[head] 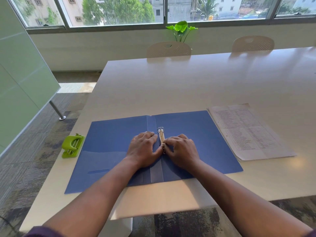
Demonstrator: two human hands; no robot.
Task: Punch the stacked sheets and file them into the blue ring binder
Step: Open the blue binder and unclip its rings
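Note:
The blue ring binder (pixel 109 142) lies open and flat on the white table, spine towards me. Its metal ring mechanism (pixel 160 134) runs along the spine. My left hand (pixel 142 148) and my right hand (pixel 181 149) rest on either side of it, fingers pinching the near ring. The far ring stands closed. A stack of printed sheets (pixel 248 132) lies to the right of the binder, touching its edge. A green hole punch (pixel 71 145) sits to the left of the binder near the table's left edge.
The white table (pixel 188 86) stretches far back and right. Two cream chairs (pixel 169 49) stand at its far side, with a green plant (pixel 181 29) behind them under the window. The table's left edge drops to carpet beside a green partition (pixel 20 79).

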